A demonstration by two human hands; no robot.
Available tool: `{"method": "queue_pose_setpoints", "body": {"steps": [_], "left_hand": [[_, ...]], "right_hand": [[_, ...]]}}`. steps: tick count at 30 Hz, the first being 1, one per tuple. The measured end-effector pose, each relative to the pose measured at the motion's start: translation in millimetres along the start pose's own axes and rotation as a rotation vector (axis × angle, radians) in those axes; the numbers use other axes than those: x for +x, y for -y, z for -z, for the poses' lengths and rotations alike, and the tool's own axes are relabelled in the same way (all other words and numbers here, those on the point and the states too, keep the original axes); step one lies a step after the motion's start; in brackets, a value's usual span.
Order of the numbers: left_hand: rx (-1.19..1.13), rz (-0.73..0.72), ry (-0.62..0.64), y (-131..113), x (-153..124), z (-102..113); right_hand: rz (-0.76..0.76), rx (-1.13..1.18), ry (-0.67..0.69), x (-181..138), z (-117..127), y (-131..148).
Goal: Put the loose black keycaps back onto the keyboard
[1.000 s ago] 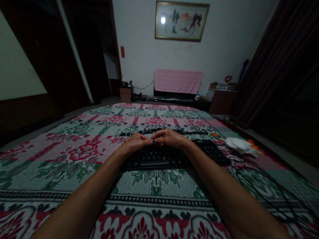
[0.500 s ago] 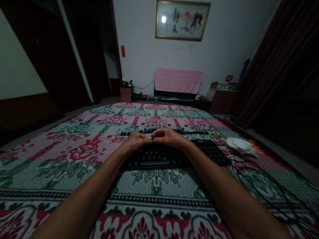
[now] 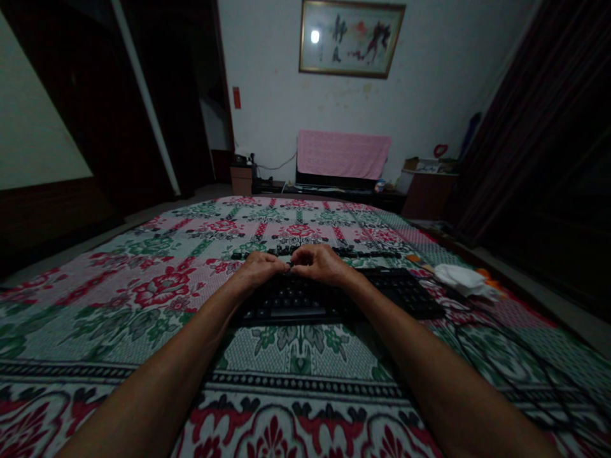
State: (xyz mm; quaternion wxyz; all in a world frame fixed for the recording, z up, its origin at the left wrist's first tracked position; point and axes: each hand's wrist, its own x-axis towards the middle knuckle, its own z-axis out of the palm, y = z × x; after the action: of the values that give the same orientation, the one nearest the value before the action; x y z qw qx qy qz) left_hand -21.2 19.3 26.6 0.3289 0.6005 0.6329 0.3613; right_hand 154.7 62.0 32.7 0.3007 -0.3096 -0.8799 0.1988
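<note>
A black keyboard lies on the patterned bedspread, its upper middle hidden under my hands. Over its back edge, my left hand and my right hand meet fingertip to fingertip, thumbs and index fingers pinched. Between them is a small dark keycap, mostly covered by the fingers. Behind the hands, a row of loose black keycaps stretches across the cloth, partly hidden by my hands.
Right of the keyboard lie a crumpled white tissue, something orange and a looping black cable. The floral bedspread spreads all around. Beyond the bed, a pink cloth covers a screen by the wall.
My right index finger has lifted and curled slightly, and a bit more of the dark piece shows between the fingertips. Both hands stay over the keyboard's back edge.
</note>
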Motion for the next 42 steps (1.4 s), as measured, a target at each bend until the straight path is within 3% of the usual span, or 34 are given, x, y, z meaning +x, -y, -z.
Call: {"method": "queue_pose_setpoints", "body": {"steps": [16, 42], "left_hand": [[-0.011, -0.013, 0.038, -0.8, -3.4, 1.5], [-0.015, -0.009, 0.101, -3.6, -6.8, 3.5]], "right_hand": [[-0.013, -0.014, 0.082, -1.8, -0.4, 4.2], [-0.012, 0.011, 0.104, -3.1, -2.7, -0.2]]}}
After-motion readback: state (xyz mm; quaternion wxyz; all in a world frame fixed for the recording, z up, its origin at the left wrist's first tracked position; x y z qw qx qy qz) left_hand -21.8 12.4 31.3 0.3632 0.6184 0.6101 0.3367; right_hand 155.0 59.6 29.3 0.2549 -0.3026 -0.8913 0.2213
